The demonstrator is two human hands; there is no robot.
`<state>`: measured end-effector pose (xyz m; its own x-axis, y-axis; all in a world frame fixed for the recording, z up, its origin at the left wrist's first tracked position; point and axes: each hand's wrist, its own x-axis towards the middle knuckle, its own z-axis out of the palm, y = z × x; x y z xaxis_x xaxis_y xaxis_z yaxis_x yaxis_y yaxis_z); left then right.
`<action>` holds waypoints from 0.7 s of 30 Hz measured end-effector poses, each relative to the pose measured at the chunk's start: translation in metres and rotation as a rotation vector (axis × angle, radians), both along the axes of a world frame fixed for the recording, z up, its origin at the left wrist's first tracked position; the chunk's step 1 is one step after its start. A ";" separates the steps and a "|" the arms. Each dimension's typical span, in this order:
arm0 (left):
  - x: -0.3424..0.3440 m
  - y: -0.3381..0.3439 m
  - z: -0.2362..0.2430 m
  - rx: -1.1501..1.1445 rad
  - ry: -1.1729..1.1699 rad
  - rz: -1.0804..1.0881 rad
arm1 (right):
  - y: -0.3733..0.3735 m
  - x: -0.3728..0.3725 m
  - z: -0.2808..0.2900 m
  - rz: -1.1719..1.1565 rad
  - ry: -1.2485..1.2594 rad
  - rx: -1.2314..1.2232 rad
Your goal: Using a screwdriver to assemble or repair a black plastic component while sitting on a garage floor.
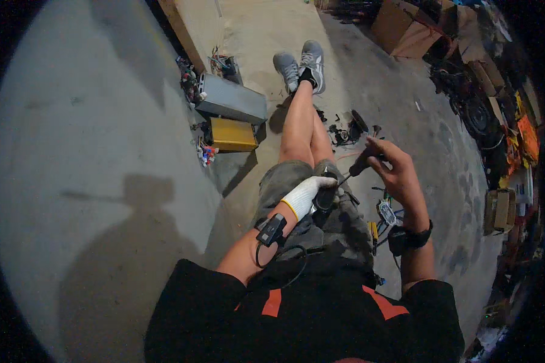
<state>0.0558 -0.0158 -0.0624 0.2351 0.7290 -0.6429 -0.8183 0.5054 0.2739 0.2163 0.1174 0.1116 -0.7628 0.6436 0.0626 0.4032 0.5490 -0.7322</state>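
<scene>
Showing a silver metal casing [233, 98] just beside a yellow metal casing [233, 134].
Displaying colored wire connectors [207, 152] near the latter, a large cardboard box [407, 30] at upper right, and a smaller carton [500, 212] farther down that side.

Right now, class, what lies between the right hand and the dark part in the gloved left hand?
The thin shaft of a screwdriver, its dark handle in the right hand, as the head view shows.

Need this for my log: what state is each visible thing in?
Left grip: gloved, around black part
Right grip: bare, around screwdriver
Screwdriver: held, angled toward black part
Black part: held
Silver box: unheld
Gold box: unheld
Sneakers: worn, laced
Wrist devices: strapped on
</scene>
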 end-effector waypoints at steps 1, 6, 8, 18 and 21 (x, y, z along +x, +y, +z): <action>0.000 0.000 -0.004 -0.003 -0.004 -0.003 | -0.002 -0.004 -0.001 -0.028 -0.047 0.054; 0.001 0.010 -0.019 0.044 -0.047 -0.048 | -0.004 -0.006 -0.015 -0.088 0.000 0.194; 0.001 0.004 -0.018 0.050 -0.079 -0.012 | 0.001 -0.005 -0.017 0.030 0.118 0.020; -0.001 0.004 -0.028 0.047 -0.084 -0.006 | -0.004 -0.007 -0.015 0.024 0.149 0.107; 0.001 0.005 -0.024 -0.019 -0.059 -0.026 | -0.008 -0.004 -0.008 -0.026 0.028 0.031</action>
<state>0.0570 -0.0103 -0.0867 0.2913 0.7097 -0.6415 -0.8193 0.5312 0.2158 0.2124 0.1091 0.1037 -0.7437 0.6604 0.1039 0.3973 0.5616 -0.7258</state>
